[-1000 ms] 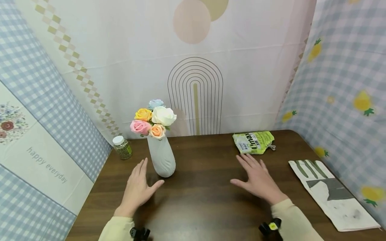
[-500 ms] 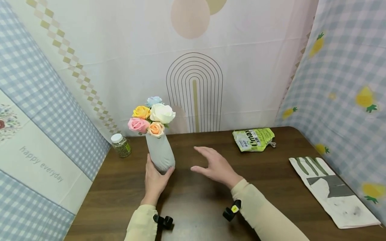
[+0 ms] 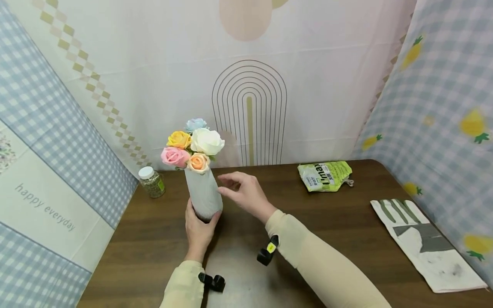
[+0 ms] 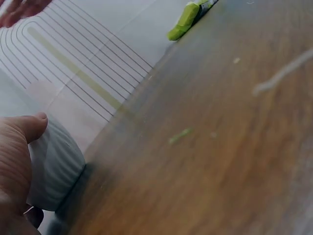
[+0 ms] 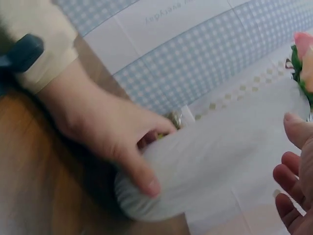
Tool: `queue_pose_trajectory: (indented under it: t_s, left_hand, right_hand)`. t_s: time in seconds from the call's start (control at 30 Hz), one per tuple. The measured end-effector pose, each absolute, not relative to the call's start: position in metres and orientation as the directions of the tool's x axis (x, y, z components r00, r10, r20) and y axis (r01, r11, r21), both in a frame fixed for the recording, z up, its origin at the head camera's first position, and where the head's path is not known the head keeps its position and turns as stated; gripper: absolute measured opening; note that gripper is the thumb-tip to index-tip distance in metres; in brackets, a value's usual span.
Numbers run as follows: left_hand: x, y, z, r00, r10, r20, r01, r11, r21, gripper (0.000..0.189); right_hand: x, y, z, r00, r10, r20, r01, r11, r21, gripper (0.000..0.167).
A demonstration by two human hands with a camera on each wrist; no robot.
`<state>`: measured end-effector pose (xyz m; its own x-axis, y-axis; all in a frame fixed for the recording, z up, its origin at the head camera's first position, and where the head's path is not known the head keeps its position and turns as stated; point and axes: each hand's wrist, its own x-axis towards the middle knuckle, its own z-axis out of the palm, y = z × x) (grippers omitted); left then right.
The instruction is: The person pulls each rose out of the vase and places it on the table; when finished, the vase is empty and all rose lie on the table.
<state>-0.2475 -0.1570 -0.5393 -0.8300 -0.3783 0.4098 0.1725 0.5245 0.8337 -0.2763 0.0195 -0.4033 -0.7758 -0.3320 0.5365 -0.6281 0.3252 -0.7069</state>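
Observation:
A white vase (image 3: 203, 190) stands on the dark wooden table, filled with artificial roses: a white rose (image 3: 207, 141), a pink rose (image 3: 175, 157), and yellow, peach and blue ones. My left hand (image 3: 199, 229) grips the vase low down, thumb on its near side and fingers round its left, as the right wrist view shows with the left hand (image 5: 112, 132) on the vase (image 5: 210, 156). To the vase's right, my right hand (image 3: 246, 193) hovers near its upper part with fingers loosely bent. A gap shows between that hand (image 5: 298, 176) and the vase in the right wrist view.
A white-capped jar (image 3: 152, 182) of dried green bits stands left of the vase. At the back right lies a green-and-white packet (image 3: 325, 176) with a metal clip. A white work glove (image 3: 427, 246) lies along the right edge. Patterned cloths hang around the table.
My left hand has moved right and taken hold of the vase's lower part. My right hand has travelled left from near the packet to beside the vase, its fingers bending. The vase stays in place.

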Motion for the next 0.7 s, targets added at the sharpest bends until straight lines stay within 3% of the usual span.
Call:
queue_pose_trajectory:
  t_s: [0.27, 0.7]
  left_hand:
    - [-0.249, -0.158, -0.538, -0.838, -0.364, 0.406, 0.175, 0.525, 0.833, 0.098]
    - [-0.25, -0.16, -0.543, -0.829, -0.358, 0.43, 0.194, 0.537, 0.821, 0.097]
  right_hand:
    - [-0.283, -0.014, -0.382, -0.756, -0.244, 0.607, -0.653, 0.221, -0.724, 0.02]
    - [-0.288, -0.029, -0.368, -0.793, -0.169, 0.586, -0.609, 0.246, -0.754, 0.018]
